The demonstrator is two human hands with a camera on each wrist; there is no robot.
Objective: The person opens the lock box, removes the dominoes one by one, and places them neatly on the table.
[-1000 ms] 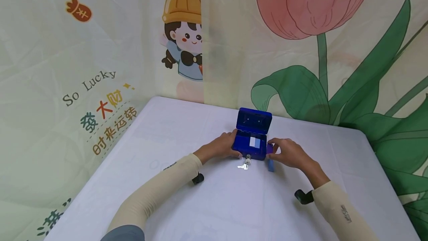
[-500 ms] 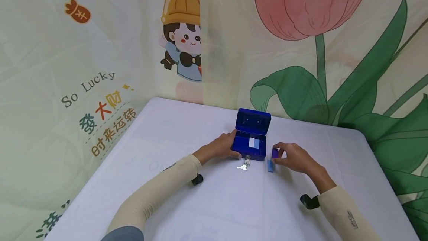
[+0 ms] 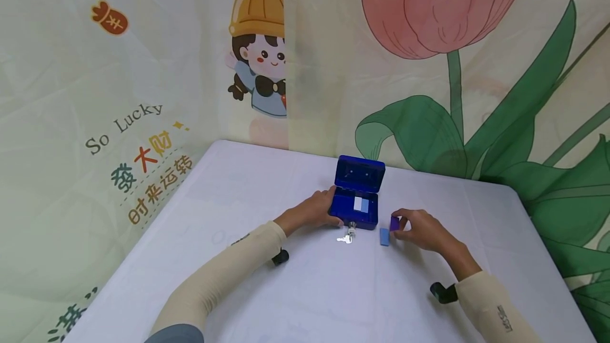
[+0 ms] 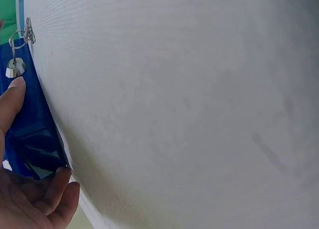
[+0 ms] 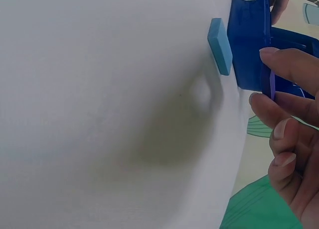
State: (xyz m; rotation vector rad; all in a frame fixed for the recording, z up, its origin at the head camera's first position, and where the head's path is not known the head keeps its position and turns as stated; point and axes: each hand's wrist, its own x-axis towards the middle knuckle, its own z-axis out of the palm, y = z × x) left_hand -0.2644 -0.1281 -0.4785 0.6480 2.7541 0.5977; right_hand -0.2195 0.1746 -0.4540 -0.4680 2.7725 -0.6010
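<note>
A blue metal cash box stands on the table with its lid raised. My left hand grips its left side; in the left wrist view the thumb lies on the front wall near the lock. A key ring with keys hangs from that lock. Inside the box sits a white and light-blue piece. Right of the box, my right hand pinches a thin purple block between thumb and fingers. A light-blue rectangular block lies on the table just beside it.
The white-covered table reaches to a printed cloth backdrop close behind the box. Dark wrist cameras stick out under both forearms, the right one low over the tabletop.
My right hand has moved right and toward me, carrying the purple block away from the box's right side; the light-blue block now shows fully. The left hand keeps its hold on the box.
</note>
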